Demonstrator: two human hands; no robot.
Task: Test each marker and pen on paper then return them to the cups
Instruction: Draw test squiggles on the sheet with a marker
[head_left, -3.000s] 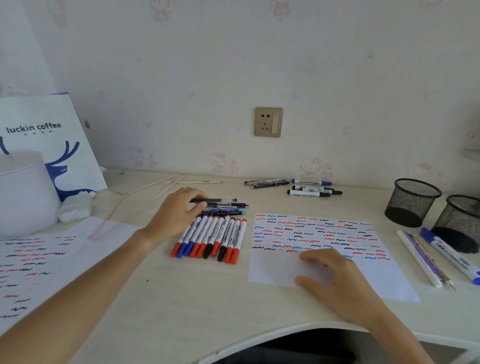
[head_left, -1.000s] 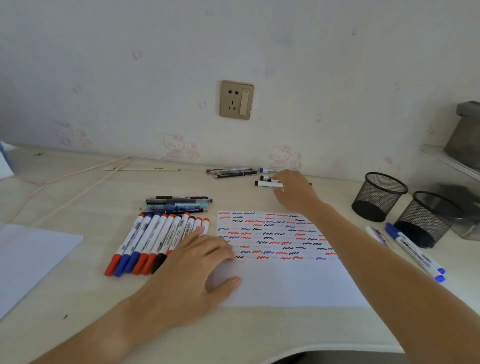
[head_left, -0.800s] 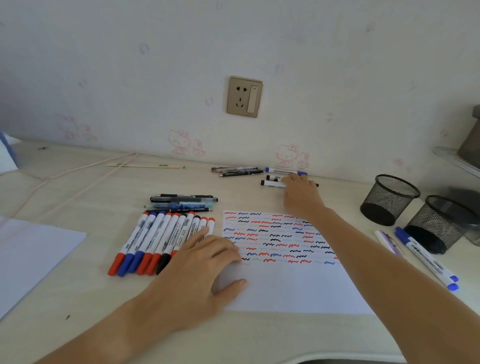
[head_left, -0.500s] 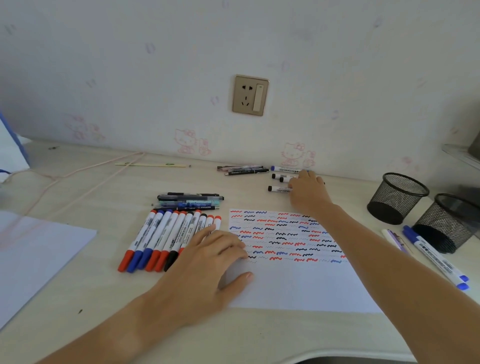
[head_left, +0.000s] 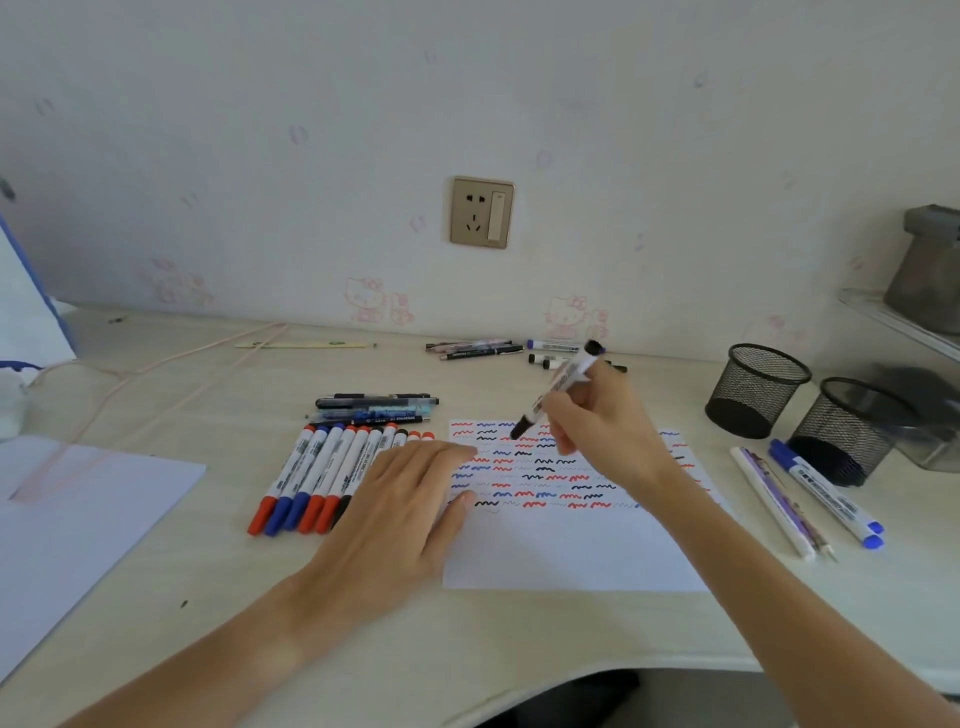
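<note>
Marker (head_left: 561, 388) sits pinched in your right hand (head_left: 602, 426), fingers curled round its barrel — black tip tilted down, just over the top rows of squiggles on the paper (head_left: 571, 551). Your left hand (head_left: 400, 514) lies flat, fingers straight, pressing the paper's left edge on the counter (head_left: 208, 597). Left of that hand lies a row of markers (head_left: 322, 478). Right of your right hand stand two mesh cups (head_left: 756, 389) — more pens (head_left: 810, 493) lie before them.

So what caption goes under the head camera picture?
Right hand holds a black marker over the squiggle-covered paper while the left hand steadies it.
</note>
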